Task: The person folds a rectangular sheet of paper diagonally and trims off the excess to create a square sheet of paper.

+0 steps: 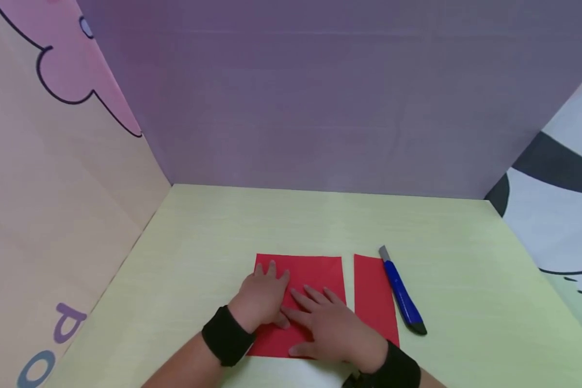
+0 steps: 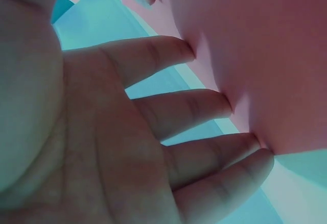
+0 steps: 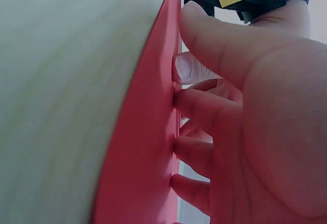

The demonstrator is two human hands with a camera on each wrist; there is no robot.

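Observation:
A red square sheet of paper [image 1: 315, 267] lies flat on the pale table, under both hands. My left hand [image 1: 262, 296] rests on its left part with fingers spread; in the left wrist view the fingertips [image 2: 225, 104] touch the red surface. My right hand [image 1: 332, 328] lies on the lower right part, fingers spread and pointing left, its forefinger close to the left thumb. The fingertips of the right hand [image 3: 240, 117] press on the sheet in the right wrist view. Neither hand grips anything. The hands hide much of the lower half of the sheet.
A narrow red paper strip [image 1: 373, 296] lies right of the sheet, a thin gap between them. A blue utility knife [image 1: 402, 293], blade extended, lies along the strip's right edge. Purple, cream and panda-patterned panels surround the table [image 1: 213, 226].

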